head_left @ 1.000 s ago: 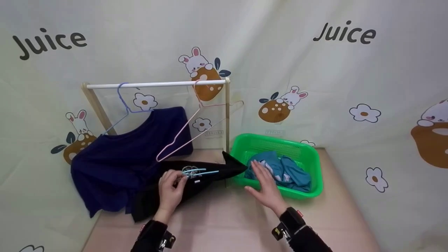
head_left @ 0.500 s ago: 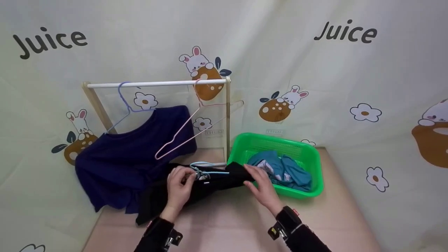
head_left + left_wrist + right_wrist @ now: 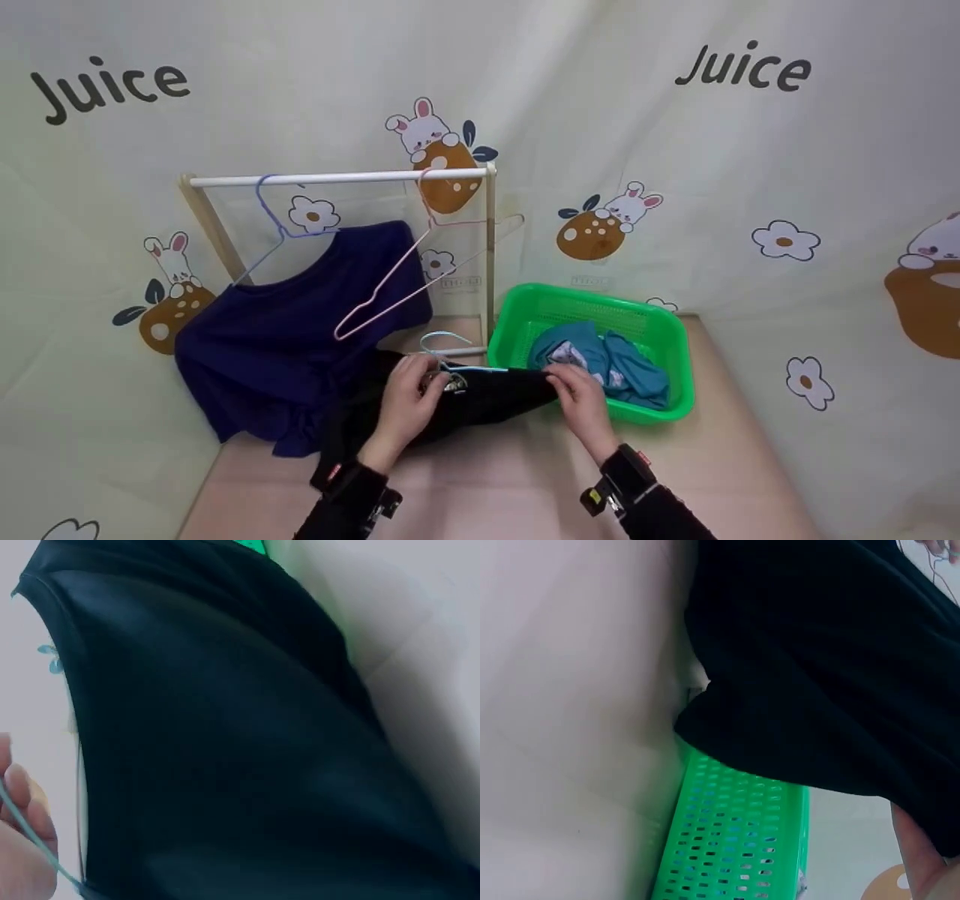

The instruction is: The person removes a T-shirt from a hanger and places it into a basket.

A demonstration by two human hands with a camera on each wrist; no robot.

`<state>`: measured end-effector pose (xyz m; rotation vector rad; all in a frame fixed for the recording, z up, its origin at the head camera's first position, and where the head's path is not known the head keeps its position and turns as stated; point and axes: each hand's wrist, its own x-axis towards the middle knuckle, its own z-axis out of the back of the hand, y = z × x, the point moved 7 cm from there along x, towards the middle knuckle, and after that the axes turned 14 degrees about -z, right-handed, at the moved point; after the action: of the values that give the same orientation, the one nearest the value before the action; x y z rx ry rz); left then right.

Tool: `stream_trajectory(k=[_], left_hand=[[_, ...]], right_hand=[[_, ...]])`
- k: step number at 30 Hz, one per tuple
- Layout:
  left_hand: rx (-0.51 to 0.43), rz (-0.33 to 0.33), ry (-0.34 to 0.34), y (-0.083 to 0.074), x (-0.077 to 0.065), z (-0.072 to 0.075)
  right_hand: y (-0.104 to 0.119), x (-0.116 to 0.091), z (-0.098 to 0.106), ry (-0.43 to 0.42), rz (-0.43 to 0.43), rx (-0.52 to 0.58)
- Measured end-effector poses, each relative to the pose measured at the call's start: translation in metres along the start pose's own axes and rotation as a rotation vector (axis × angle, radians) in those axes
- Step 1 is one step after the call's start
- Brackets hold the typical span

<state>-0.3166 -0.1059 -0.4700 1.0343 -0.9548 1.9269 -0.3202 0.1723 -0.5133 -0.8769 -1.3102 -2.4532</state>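
Observation:
A black garment (image 3: 487, 397) stretches between both hands above the table, a light blue hanger (image 3: 480, 368) set in its neckline. My left hand (image 3: 405, 405) grips the hanger near its middle at the neckline, the hook rising just past the fingers. In the left wrist view the hanger wire (image 3: 34, 836) crosses in front of the curled fingers. My right hand (image 3: 586, 405) pinches the garment's right shoulder, close to the basket's front rim. From the right wrist camera, the black cloth (image 3: 802, 682) hides most of that hand.
Behind stands a rack with a white rod (image 3: 337, 178). On it hang a dark navy shirt (image 3: 300, 322) on a purple hanger (image 3: 271, 217) and a bare pink hanger (image 3: 375, 300). A green basket (image 3: 679, 360) with teal clothes (image 3: 634, 367) is at the right on the pinkish table (image 3: 510, 487).
My left hand has moved right with the hanger and black garment, and the hook now stands up. My right hand, earlier apart from the cloth, has taken hold of its right shoulder.

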Motion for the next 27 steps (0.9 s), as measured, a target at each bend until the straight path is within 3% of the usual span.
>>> stream_trajectory(k=[3,6,14,20,27], left_hand=[[-0.001,0.014,0.021,-0.004,0.005,-0.007],[0.005,0.044,-0.007,-0.007,0.011,-0.006],[0.01,0.042,-0.072,-0.011,0.021,0.008],[-0.019,0.055,-0.146,-0.006,0.024,0.024],[-0.073,0.09,-0.193,-0.001,0.023,0.033]], right_hand=[[0.0,-0.001,0.002,-0.003,-0.011,-0.011],[-0.002,-0.003,0.005,-0.001,-0.03,-0.003],[-0.01,0.002,0.029,-0.038,-0.088,0.085],[-0.02,0.002,0.053,-0.141,-0.116,0.05],[-0.028,0.003,0.068,-0.151,-0.149,-0.01]])
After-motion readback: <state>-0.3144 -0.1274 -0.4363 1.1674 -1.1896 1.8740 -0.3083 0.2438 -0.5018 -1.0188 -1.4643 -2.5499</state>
